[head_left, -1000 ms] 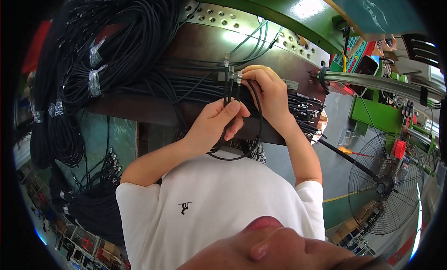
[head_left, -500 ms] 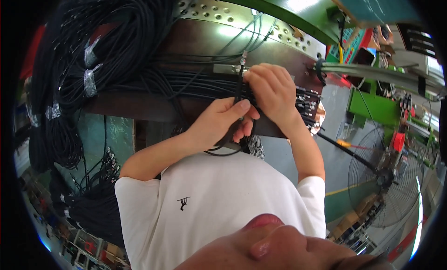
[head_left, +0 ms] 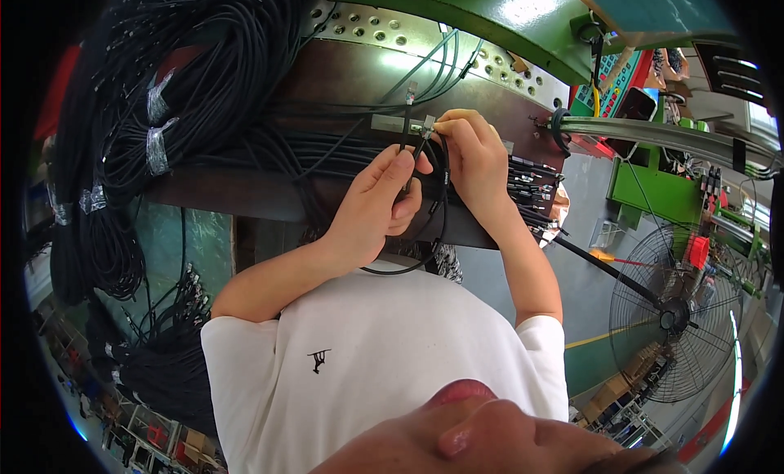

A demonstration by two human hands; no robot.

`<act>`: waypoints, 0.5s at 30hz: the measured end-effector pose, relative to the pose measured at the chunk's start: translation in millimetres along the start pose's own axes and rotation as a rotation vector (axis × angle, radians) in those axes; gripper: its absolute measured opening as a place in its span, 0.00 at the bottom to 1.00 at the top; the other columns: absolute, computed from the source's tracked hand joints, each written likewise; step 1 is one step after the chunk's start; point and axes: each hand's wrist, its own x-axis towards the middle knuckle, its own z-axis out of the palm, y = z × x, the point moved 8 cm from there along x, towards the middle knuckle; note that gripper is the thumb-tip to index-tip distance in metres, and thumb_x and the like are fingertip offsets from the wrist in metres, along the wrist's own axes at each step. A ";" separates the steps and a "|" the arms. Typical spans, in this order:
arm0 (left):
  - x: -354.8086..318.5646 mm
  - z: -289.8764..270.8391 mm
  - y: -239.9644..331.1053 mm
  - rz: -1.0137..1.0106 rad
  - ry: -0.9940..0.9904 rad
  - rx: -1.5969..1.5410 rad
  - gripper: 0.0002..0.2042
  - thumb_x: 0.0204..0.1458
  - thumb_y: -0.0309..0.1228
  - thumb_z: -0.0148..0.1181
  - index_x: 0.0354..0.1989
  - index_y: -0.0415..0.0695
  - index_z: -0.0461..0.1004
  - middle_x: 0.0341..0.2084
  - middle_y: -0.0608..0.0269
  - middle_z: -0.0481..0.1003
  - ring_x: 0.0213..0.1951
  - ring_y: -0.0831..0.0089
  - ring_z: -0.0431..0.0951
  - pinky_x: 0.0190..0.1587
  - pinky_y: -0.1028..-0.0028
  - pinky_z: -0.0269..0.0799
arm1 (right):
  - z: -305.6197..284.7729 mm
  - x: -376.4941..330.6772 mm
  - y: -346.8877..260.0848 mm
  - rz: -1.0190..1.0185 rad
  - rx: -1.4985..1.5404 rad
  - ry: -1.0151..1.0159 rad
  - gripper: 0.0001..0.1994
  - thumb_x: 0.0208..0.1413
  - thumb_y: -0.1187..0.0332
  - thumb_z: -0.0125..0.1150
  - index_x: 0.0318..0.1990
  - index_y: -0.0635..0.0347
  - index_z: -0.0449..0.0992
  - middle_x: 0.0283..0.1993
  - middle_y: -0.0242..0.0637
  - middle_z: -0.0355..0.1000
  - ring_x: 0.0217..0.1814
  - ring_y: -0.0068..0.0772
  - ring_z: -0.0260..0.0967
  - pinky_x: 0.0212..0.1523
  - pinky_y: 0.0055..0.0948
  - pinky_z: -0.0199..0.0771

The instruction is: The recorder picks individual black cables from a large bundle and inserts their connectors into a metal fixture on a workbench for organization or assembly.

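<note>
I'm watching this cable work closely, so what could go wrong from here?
The black cable loops loosely below both hands and might snag on the left hand. The small metal connector sits only in the fingertip grip of the right hand, so it might slip. The cable bundles lie close by and could tangle with it.

Both hands raised, fingers pinched

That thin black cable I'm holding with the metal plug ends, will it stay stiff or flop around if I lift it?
Probably floppy: the black cable sags in a loop below the left hand and right hand. It looks light, pinched by fingertips alone. Its metal plug ends may swing.
</note>
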 end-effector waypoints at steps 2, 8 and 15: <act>-0.2 0.6 -0.8 -0.016 0.023 -0.022 0.15 0.66 0.42 0.38 0.41 0.44 0.66 0.15 0.72 0.58 0.15 0.86 0.51 0.17 0.84 0.45 | -2.7 0.3 0.5 0.008 -0.002 -0.024 0.08 0.43 0.78 0.61 0.31 0.57 0.70 0.36 0.32 0.71 0.35 0.37 0.70 0.36 0.34 0.69; -0.2 8.8 1.8 0.010 -0.049 -0.010 0.16 0.65 0.42 0.40 0.37 0.42 0.68 0.17 0.67 0.65 0.15 0.85 0.56 0.16 0.84 0.49 | -42.4 0.9 -49.6 -0.424 -0.207 0.164 0.15 0.41 0.72 0.62 0.41 0.55 0.77 0.34 0.30 0.68 0.36 0.31 0.68 0.38 0.32 0.68; -2.3 10.9 12.7 -0.025 -0.115 0.604 0.18 0.64 0.37 0.42 0.33 0.35 0.75 0.21 0.60 0.74 0.22 0.79 0.72 0.28 0.80 0.69 | -60.0 3.6 -31.0 -0.404 -0.391 0.169 0.14 0.41 0.77 0.61 0.40 0.61 0.76 0.35 0.34 0.68 0.34 0.33 0.68 0.36 0.33 0.69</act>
